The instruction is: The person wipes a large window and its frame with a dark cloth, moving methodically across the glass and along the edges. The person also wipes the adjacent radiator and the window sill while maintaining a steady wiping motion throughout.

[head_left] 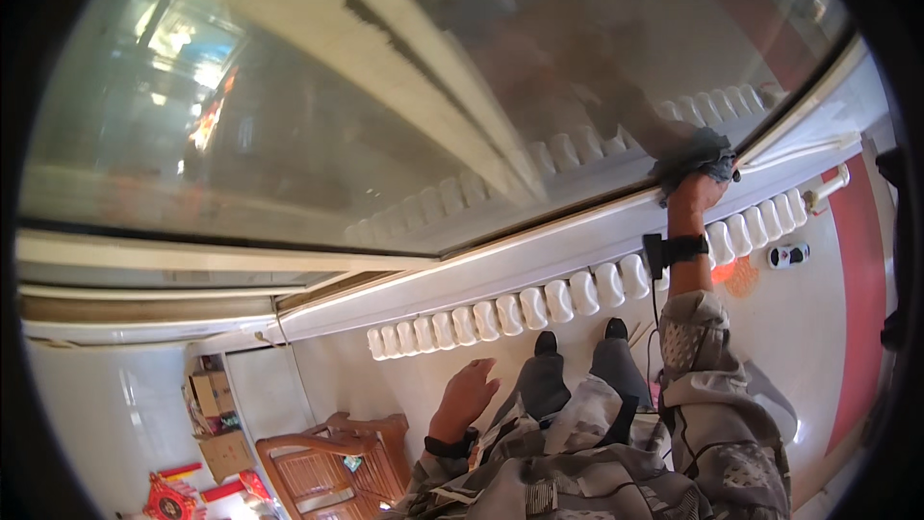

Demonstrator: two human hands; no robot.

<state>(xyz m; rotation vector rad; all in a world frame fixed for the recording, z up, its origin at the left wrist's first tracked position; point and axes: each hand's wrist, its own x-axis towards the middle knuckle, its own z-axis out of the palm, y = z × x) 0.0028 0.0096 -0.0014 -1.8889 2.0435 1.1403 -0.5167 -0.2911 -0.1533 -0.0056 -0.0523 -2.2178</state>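
Note:
My right hand (697,196) is closed on a dark grey cloth (705,152), pressing it to the lower right of a large window pane (568,48), just above the bottom frame. The bunched cloth hides most of those fingers. The glass mirrors my arm and the radiator below. Lower down, my left hand (468,399) hangs above the floor with its fingers out and nothing in it. Each wrist wears a dark band.
Under the white sill (452,291) runs a white ribbed radiator (534,308), with a pipe (830,187) at its right end. A brown wooden chair (327,467) stands at the lower left near cardboard boxes (214,414). A small toy car (788,256) lies on the floor.

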